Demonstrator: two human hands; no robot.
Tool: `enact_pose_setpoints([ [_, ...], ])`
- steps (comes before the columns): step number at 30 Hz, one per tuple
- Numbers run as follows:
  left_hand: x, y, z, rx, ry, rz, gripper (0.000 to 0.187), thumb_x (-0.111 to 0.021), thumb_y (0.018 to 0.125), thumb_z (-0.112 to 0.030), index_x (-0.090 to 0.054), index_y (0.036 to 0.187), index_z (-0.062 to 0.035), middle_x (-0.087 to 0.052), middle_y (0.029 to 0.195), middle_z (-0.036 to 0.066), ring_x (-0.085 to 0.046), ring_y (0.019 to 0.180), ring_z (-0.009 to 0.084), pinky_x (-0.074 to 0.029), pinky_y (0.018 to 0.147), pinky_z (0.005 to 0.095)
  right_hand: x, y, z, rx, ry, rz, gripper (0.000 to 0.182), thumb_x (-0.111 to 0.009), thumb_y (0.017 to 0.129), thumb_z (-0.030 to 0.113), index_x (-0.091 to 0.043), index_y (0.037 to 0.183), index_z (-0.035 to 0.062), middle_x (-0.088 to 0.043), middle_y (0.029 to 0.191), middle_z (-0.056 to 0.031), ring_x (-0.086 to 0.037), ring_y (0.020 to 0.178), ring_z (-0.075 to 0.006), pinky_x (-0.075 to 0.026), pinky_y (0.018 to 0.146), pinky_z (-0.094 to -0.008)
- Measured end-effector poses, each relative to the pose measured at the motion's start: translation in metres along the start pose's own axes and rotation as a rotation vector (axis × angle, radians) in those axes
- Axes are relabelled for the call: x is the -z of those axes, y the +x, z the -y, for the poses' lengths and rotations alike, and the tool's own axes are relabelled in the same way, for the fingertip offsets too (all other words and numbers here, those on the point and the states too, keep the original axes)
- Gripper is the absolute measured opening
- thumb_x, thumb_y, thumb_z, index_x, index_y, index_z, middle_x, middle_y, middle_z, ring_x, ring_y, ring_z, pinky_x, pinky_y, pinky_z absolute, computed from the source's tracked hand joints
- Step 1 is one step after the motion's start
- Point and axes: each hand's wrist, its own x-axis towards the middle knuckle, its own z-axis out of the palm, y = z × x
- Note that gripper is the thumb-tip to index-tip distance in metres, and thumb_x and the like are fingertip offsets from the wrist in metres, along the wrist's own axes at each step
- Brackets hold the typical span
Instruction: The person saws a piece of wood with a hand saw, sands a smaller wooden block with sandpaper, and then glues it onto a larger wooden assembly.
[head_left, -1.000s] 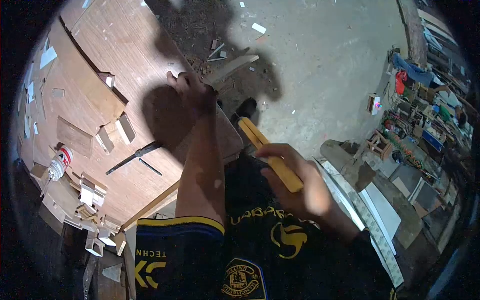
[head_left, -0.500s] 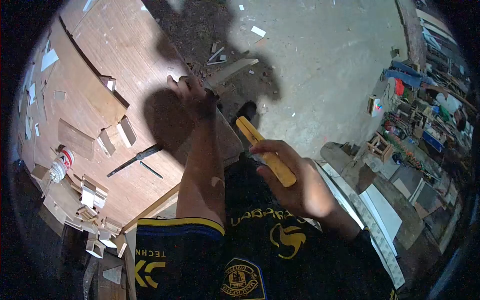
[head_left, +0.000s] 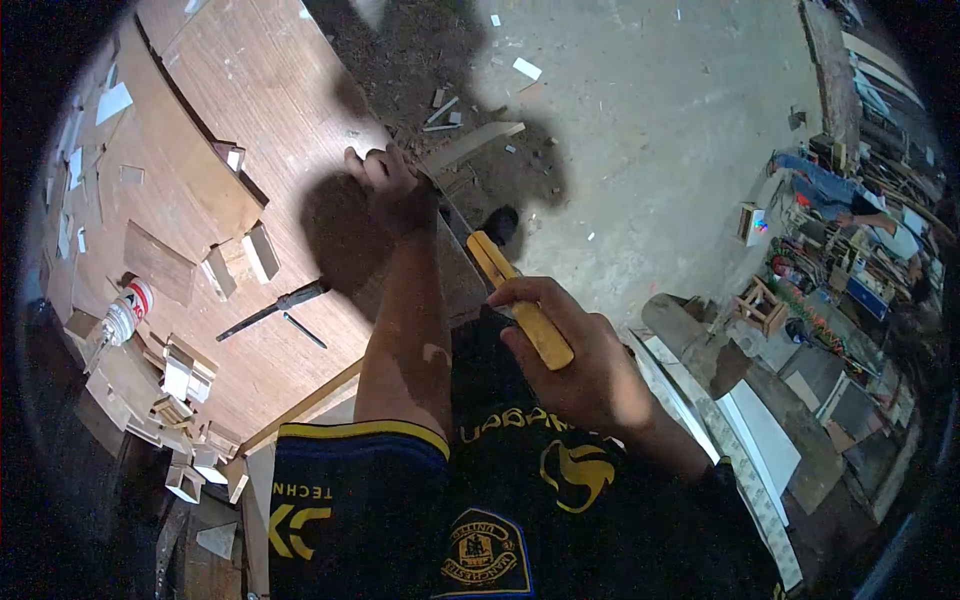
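In the head view, my right hand (head_left: 565, 335) is wrapped round the yellow handle of a hand saw (head_left: 545, 335). Its slotted front end points toward the table edge, and the blade, nearly edge-on, is hard to make out. My left hand (head_left: 392, 185) presses down at the edge of the wooden table (head_left: 270, 90), fingers curled and one finger reaching out. What lies under its palm is hidden in shadow. Left of my forearm, a dark bar-shaped tool (head_left: 270, 308) and a thin pencil-like stick (head_left: 305, 331) lie on the tabletop.
A curved wooden panel (head_left: 185, 130), small wood blocks (head_left: 262, 252) and a white-and-red bottle (head_left: 128, 310) are on the table. Offcuts and a plank (head_left: 470, 145) lie on the floor beyond the edge. Boards (head_left: 755, 435) and a small wooden stool (head_left: 762, 305) stand to the right.
My right hand and the saw handle have shifted slightly left, toward the table edge. My left hand stays in place on the table; the whole view has moved a little.
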Motion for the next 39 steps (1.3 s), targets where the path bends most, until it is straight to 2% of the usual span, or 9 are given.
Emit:
enact_pose_setpoints([
  [4,-0.001,0.000,-0.002,0.038,0.172,0.040,0.028,-0.061,0.083,-0.031,-0.058,0.091,-0.0037,-0.051,0.092,0.016,-0.039,0.123,0.0448,-0.029,0.105,0.0582,-0.005,-0.001,-0.009,0.061,0.004,-0.068,0.030,-0.056,0.091,0.009,-0.047,0.120,0.0104,-0.064,0.106,-0.0156,-0.065,0.098,-0.0326,-0.051,0.078,-0.0388],
  [6,0.001,0.000,-0.002,0.024,0.140,0.087,0.021,-0.059,0.083,-0.025,-0.057,0.086,-0.0040,-0.051,0.090,0.016,-0.040,0.122,0.0433,-0.029,0.105,0.0575,-0.008,0.001,-0.014,0.142,0.040,-0.121,0.033,-0.058,0.089,0.010,-0.048,0.120,0.0142,-0.063,0.098,-0.0215,-0.062,0.089,-0.0443,-0.051,0.070,-0.0451],
  [10,-0.004,0.001,0.007,0.122,-0.053,-0.040,0.014,-0.055,0.084,-0.017,-0.056,0.078,-0.0041,-0.050,0.088,0.016,-0.043,0.118,0.0418,-0.029,0.104,0.0572,-0.001,0.001,-0.009,0.141,0.005,-0.080,0.030,-0.055,0.091,0.009,-0.047,0.120,0.0105,-0.064,0.106,-0.0158,-0.064,0.100,-0.0355,-0.050,0.079,-0.0392],
  [16,0.009,0.006,-0.003,0.094,0.076,0.026,0.026,-0.056,0.088,-0.028,-0.055,0.080,-0.0035,-0.047,0.093,0.016,-0.043,0.117,0.0418,-0.031,0.103,0.0581,0.002,0.005,-0.005,0.179,-0.037,-0.083,0.029,-0.055,0.092,0.010,-0.047,0.120,0.0110,-0.063,0.107,-0.0162,-0.064,0.101,-0.0350,-0.050,0.079,-0.0396],
  [23,-0.006,0.006,0.003,-0.015,0.069,-0.131,0.039,-0.062,0.084,-0.044,-0.054,0.084,-0.0054,-0.045,0.094,0.015,-0.046,0.116,0.0426,-0.031,0.102,0.0609,0.005,0.007,0.014,0.001,-0.019,-0.036,0.028,-0.055,0.092,0.010,-0.047,0.119,0.0112,-0.064,0.106,-0.0151,-0.064,0.100,-0.0342,-0.051,0.080,-0.0404],
  [25,0.001,0.001,-0.008,0.088,0.054,-0.048,0.040,-0.061,0.083,-0.045,-0.054,0.084,-0.0056,-0.045,0.095,0.015,-0.045,0.117,0.0427,-0.031,0.102,0.0617,0.002,0.005,0.011,-0.084,0.019,0.011,0.029,-0.055,0.092,0.010,-0.047,0.120,0.0110,-0.064,0.107,-0.0148,-0.064,0.101,-0.0339,-0.051,0.081,-0.0400],
  [28,0.016,0.016,-0.022,0.132,0.005,-0.064,0.044,-0.060,0.083,-0.050,-0.055,0.083,-0.0058,-0.045,0.095,0.015,-0.044,0.118,0.0433,-0.030,0.101,0.0632,-0.006,0.006,-0.001,0.153,0.047,-0.121,0.031,-0.055,0.091,0.010,-0.046,0.121,0.0111,-0.064,0.110,-0.0155,-0.064,0.103,-0.0332,-0.051,0.082,-0.0391],
  [31,0.021,0.013,-0.022,0.092,0.048,-0.114,0.048,-0.060,0.082,-0.054,-0.055,0.082,-0.0057,-0.046,0.096,0.016,-0.043,0.118,0.0445,-0.030,0.100,0.0639,-0.008,0.001,0.012,-0.085,-0.060,-0.001,0.032,-0.056,0.091,0.008,-0.047,0.121,0.0103,-0.064,0.110,-0.0158,-0.064,0.105,-0.0320,-0.051,0.082,-0.0388],
  [39,0.001,0.000,-0.003,0.087,0.042,-0.088,0.064,-0.045,0.084,-0.068,-0.055,0.081,-0.0049,-0.047,0.097,0.018,-0.042,0.118,0.0470,-0.033,0.099,0.0631,-0.010,0.005,0.012,-0.024,-0.055,-0.123,0.027,-0.054,0.091,0.005,-0.051,0.118,0.0066,-0.065,0.102,-0.0126,-0.065,0.088,-0.0175,-0.049,0.076,-0.0293],
])
